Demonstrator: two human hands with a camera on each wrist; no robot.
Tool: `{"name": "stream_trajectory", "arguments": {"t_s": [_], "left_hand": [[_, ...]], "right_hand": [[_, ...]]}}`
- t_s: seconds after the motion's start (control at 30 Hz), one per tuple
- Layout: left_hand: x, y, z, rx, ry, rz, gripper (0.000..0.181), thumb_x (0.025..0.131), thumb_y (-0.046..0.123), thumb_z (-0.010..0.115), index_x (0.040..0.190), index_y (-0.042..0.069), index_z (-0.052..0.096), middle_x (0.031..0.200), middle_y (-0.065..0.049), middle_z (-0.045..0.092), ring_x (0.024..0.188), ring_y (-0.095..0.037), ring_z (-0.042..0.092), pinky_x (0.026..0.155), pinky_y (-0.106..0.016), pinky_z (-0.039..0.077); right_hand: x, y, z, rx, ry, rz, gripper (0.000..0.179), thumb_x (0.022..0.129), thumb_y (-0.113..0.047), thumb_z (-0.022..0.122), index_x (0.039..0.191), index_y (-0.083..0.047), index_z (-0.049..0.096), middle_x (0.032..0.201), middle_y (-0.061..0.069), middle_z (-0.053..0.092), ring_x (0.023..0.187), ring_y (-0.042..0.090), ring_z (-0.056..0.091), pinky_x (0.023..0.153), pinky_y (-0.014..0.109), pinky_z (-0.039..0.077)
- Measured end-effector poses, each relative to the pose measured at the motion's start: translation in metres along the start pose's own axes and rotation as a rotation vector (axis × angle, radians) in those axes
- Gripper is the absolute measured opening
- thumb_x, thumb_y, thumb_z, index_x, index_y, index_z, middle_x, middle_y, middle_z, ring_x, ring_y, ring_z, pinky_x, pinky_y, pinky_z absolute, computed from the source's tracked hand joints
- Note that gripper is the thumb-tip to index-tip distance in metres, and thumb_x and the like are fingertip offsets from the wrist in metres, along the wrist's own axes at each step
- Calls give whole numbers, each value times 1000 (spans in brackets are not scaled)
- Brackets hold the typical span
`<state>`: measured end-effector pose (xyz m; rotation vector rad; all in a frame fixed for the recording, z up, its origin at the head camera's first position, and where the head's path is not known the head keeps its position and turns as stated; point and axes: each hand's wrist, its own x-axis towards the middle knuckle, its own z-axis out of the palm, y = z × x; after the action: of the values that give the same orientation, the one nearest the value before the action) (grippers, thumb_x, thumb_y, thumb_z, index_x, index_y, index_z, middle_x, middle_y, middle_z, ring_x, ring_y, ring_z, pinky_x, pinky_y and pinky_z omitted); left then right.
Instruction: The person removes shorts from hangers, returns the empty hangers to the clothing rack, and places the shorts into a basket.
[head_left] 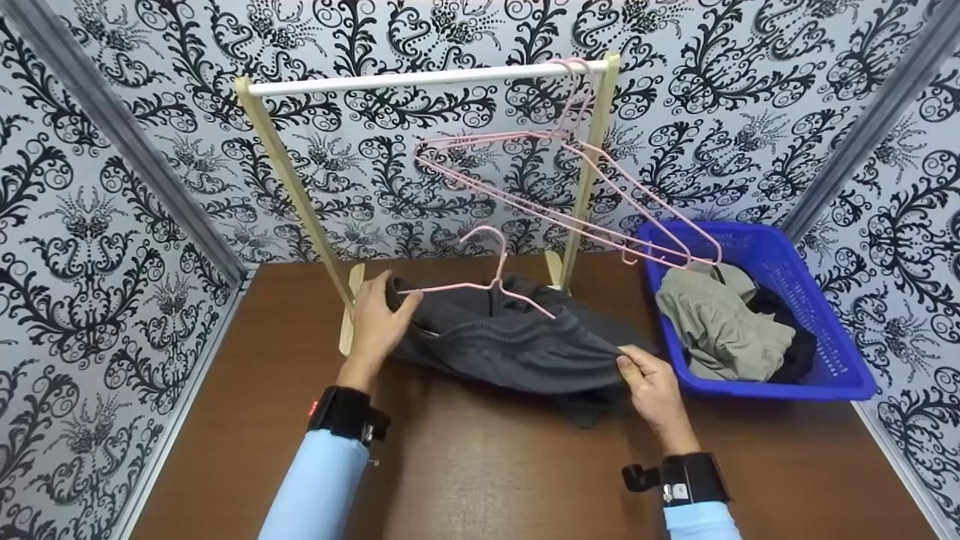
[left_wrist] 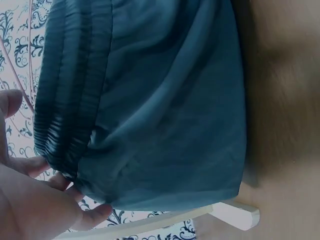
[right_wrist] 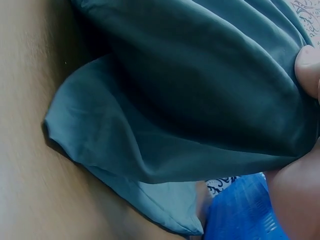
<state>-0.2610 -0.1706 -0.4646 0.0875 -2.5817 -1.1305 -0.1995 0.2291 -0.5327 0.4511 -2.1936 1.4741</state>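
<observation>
Dark grey shorts [head_left: 517, 352] with a gathered elastic waistband [left_wrist: 70, 85] are stretched between both hands above the table. A pink hanger [head_left: 487, 285] sits in the waist opening, its hook upright and its right arm reaching the waistband's front edge. My left hand [head_left: 379, 319] grips the left end of the waistband, its thumb by the hanger's left tip. At the other end, my right hand [head_left: 654, 386] pinches the waistband between thumb and fingers. In the right wrist view, a leg of the shorts [right_wrist: 100, 120] hangs in loose folds over the table.
Behind the shorts stands a rack with a white rail [head_left: 420, 79] and wooden posts. Two pink hangers [head_left: 559, 135] hang at its right end. To the right, a blue basket [head_left: 825, 322] holds a grey-green garment [head_left: 720, 322] and a darker cloth [head_left: 799, 345] on the brown table [head_left: 480, 480].
</observation>
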Motion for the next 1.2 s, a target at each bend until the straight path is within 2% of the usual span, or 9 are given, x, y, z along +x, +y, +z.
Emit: {"name": "stream_trajectory", "arguments": {"t_s": [0.13,0.43,0.6,0.7,0.8,0.9,1.03,1.2], "left_hand": [[-1,-3,0,4,-7,-12,66,92,37,72,142,-2,55,135,-27,56,129,-41,51,108,-58,36],[-3,-10,2,-51,41,65,50,87,36,80,115,-4,67,110,-24,60,108,-40,53,98,-52,40],[-7,-12,6,-46,72,77,46,86,36,81,103,-4,66,103,-22,62,105,-41,55,94,-55,38],[-11,-11,8,-44,80,57,45,87,37,80,101,-3,64,102,-21,64,104,-41,55,94,-57,35],[-13,-10,9,-55,94,41,44,88,35,80,101,-3,62,101,-21,64,102,-41,55,94,-57,34],[-15,-9,11,-65,119,31,43,88,35,80,99,-3,62,97,-21,65,100,-41,55,93,-56,34],[-18,-10,13,-84,166,31,41,86,33,82,94,-2,61,90,-20,64,95,-41,56,89,-54,35],[-25,-6,15,-124,211,60,40,85,29,83,92,-3,60,88,-21,63,93,-41,53,86,-54,36]], "right_hand": [[0,1,-5,1,5,-10,16,96,13,59,99,7,73,92,3,74,86,-3,62,81,9,45],[0,4,-9,-23,56,19,16,95,13,60,99,7,74,92,1,74,85,-5,61,81,9,46],[1,8,-7,-62,103,11,16,91,19,60,95,10,72,88,13,73,82,-6,60,78,8,45],[3,8,-7,-84,127,-34,17,89,23,59,93,12,71,85,23,70,82,-5,59,76,9,44],[6,6,-7,-84,146,-72,17,87,24,61,93,11,72,86,26,69,85,-5,58,79,9,43],[8,4,-7,-102,162,-102,17,88,20,64,93,8,74,88,22,72,89,0,60,83,9,43],[11,4,-7,-166,173,-137,13,90,14,67,94,4,74,91,17,73,87,18,64,83,15,43],[10,4,-6,-239,176,-112,8,93,8,66,97,5,72,94,18,73,88,33,65,82,22,44]]}}
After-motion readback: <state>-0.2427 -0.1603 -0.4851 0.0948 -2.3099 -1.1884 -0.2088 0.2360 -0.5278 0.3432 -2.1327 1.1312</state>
